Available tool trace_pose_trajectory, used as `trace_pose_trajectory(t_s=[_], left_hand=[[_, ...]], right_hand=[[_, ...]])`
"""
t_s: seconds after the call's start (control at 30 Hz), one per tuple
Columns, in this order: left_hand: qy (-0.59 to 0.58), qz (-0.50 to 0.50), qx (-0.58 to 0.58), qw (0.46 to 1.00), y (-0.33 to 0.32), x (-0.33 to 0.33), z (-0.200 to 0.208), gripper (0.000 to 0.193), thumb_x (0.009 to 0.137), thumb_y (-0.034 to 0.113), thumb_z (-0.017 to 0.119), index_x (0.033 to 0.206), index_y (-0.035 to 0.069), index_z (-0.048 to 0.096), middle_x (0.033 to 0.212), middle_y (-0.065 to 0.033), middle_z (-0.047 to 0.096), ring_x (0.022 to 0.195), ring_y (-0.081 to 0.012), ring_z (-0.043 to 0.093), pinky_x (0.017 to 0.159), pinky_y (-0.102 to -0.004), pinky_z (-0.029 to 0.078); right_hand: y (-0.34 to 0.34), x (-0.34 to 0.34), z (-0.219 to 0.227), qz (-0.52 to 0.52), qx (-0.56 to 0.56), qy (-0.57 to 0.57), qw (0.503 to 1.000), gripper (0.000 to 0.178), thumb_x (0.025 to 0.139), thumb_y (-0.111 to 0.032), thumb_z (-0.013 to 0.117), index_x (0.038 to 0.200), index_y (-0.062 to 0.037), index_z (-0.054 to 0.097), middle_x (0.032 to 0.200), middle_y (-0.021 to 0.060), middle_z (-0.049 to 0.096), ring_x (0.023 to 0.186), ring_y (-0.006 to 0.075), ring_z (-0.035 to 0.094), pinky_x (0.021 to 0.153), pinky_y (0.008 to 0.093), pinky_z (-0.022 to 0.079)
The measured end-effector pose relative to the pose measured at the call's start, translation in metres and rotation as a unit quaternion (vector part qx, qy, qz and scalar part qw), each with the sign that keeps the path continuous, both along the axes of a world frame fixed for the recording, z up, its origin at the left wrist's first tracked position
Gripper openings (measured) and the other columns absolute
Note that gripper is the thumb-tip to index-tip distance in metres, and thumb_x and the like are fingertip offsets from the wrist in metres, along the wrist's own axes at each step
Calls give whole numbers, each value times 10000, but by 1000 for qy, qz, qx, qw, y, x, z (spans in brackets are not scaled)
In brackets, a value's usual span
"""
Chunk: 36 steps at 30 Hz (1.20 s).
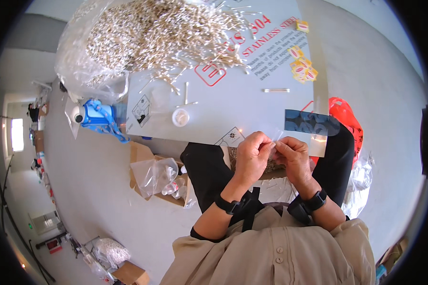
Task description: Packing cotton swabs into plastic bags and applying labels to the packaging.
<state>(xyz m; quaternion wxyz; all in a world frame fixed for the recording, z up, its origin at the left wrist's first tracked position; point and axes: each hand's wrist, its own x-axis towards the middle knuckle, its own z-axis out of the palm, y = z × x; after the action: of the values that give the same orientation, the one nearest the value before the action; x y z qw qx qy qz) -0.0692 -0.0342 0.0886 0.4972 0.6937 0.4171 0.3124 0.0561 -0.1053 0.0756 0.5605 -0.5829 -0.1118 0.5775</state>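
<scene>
My left hand (251, 156) and my right hand (295, 157) meet just in front of the table's near edge, fingertips pinched together on a small clear plastic bag (274, 141). What is inside the bag is too small to tell. A big heap of cotton swabs (161, 33) fills the far part of the white table (233, 109), partly spilling from a clear plastic sack (81, 61). A single swab (276, 90) lies loose on the table, and a small round white lid (180, 117) sits nearer my left hand.
Yellow and red stickers (302, 66) lie at the table's right side. A dark patterned strip (311, 122) rests at the near right corner. A blue bottle (97, 116) hangs left of the table. A cardboard box with plastic bags (159, 178) stands on the floor, and a red bag (347, 118) at right.
</scene>
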Motion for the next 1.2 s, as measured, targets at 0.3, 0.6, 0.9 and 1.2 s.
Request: trace_pose_trajectory(t_s=[0.3, 0.6, 0.9, 1.2], left_hand=[[390, 190, 322, 842, 72, -70, -16, 277, 837, 60, 662, 1106, 28, 603, 1082, -160, 569, 1055, -375, 534, 906, -476, 459], [578, 82, 263, 768, 125, -128, -21, 222, 845, 187, 685, 979, 14, 651, 1059, -161, 600, 1042, -383, 543, 848, -504, 454], [172, -211, 96, 957, -28, 57, 41, 218, 786, -20, 736, 829, 36, 530, 768, 4, 477, 682, -90, 444, 589, -245, 391], [205, -279, 275, 897, -58, 126, 22, 33, 873, -34, 627, 865, -28, 595, 780, -135, 577, 673, -251, 563, 597, -347, 459]], right_hand=[[-44, 44, 2, -52, 21, -42, 998, 187, 896, -102, 658, 733, -26, 606, 640, -13, 561, 574, 49, 486, 530, 201, 370], [-61, 46, -20, -108, 28, -84, 990, 156, 808, -80, 691, 688, -11, 619, 587, 27, 590, 504, 89, 539, 446, 244, 395], [-59, 49, -31, -183, 118, -32, 976, 187, 863, -66, 674, 711, -7, 583, 662, -35, 504, 643, 34, 483, 563, 235, 408], [-72, 72, -26, -243, 147, -38, 958, 214, 907, -95, 627, 735, 8, 553, 669, -21, 483, 674, 50, 440, 593, 261, 408]])
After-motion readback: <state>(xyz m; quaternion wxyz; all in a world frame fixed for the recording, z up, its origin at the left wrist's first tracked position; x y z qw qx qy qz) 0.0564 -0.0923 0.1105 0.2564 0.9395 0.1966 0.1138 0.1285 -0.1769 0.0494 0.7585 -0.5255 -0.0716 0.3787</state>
